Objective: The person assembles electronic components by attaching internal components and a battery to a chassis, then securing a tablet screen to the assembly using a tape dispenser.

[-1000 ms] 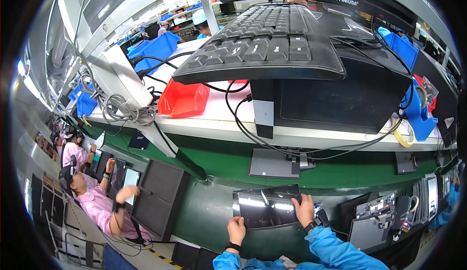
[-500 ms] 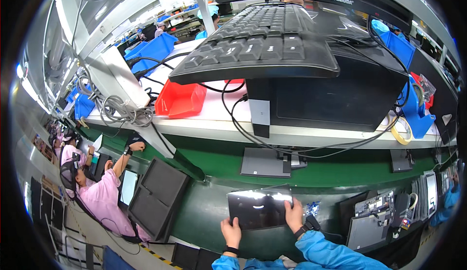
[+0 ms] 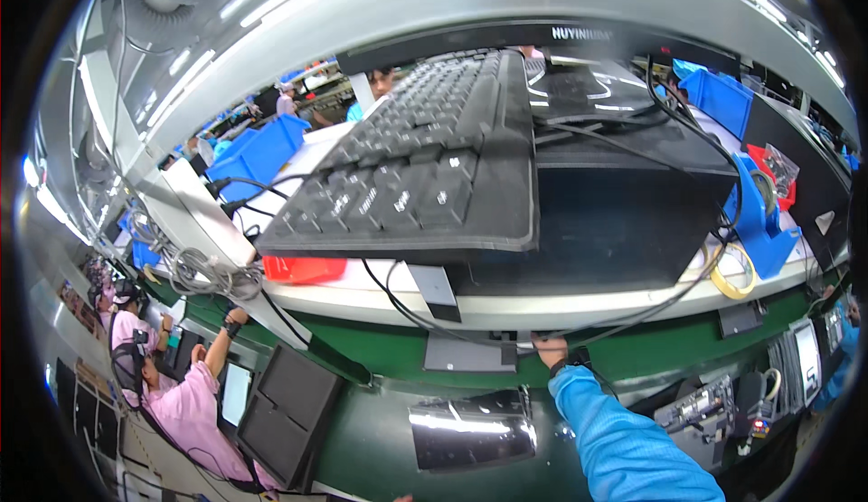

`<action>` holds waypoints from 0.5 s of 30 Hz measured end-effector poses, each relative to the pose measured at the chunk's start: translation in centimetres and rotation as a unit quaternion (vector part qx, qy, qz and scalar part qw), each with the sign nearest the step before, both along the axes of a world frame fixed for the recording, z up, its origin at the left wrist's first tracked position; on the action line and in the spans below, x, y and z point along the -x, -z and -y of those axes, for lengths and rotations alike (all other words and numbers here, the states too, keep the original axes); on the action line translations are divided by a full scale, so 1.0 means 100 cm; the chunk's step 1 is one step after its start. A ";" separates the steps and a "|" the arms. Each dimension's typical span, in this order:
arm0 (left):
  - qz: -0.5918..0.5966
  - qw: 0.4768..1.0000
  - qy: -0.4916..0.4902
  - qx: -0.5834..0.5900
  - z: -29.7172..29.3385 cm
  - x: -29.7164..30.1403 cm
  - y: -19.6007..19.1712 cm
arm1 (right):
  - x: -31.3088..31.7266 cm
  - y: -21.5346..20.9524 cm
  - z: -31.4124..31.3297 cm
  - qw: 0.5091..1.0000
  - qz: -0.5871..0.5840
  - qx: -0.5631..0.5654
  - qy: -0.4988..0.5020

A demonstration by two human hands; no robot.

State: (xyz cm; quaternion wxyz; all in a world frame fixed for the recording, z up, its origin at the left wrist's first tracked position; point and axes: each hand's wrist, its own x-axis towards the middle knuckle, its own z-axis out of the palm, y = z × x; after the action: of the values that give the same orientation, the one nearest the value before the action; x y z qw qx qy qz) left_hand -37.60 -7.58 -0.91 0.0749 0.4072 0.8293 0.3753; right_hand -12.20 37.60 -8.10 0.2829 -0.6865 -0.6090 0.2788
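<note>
My right hand (image 3: pixel 550 350), with a dark band at the wrist and a blue sleeve, reaches to the back of the bench below the shelf edge. It is at the right end of a flat grey panel (image 3: pixel 470 354); its fingertips are partly hidden, so its grip does not show. A glossy black screen panel (image 3: pixel 475 443) lies on the green bench top (image 3: pixel 371 430), nearer to me, with no hand on it. Of my left hand (image 3: pixel 404 498) only a sliver of skin shows at the lower edge.
Overhead, a black keyboard (image 3: pixel 398 167) juts over the white shelf (image 3: pixel 362 303), where cables hang down. An open black case (image 3: pixel 289 412) stands at left, beside a person in pink (image 3: pixel 194 407). Opened device parts (image 3: pixel 701 412) lie at right, near a tape roll (image 3: pixel 734 271) on the shelf.
Both hands have let go of the black screen panel, which lies on the bench. My right hand has moved forward to the grey panel; my left has dropped almost out of view. The view has shifted.
</note>
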 end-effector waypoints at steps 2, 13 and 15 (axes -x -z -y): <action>0.027 0.998 -0.048 0.003 0.046 0.007 0.022 | 0.012 -0.023 -0.006 0.999 0.023 0.039 -0.026; 0.194 0.954 -0.225 0.035 0.132 0.000 0.024 | 0.029 0.074 -0.029 0.931 -0.352 -0.091 -0.030; 0.228 0.945 -0.225 0.068 0.132 -0.003 0.016 | 0.024 0.093 -0.029 0.900 -0.420 -0.116 -0.022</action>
State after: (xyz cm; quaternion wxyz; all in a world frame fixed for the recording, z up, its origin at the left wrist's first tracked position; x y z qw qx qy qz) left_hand -37.27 -20.74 -2.48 0.2027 0.1073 0.8836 0.4083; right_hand -14.62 40.51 -17.36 0.5837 -0.4546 -0.4765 0.4750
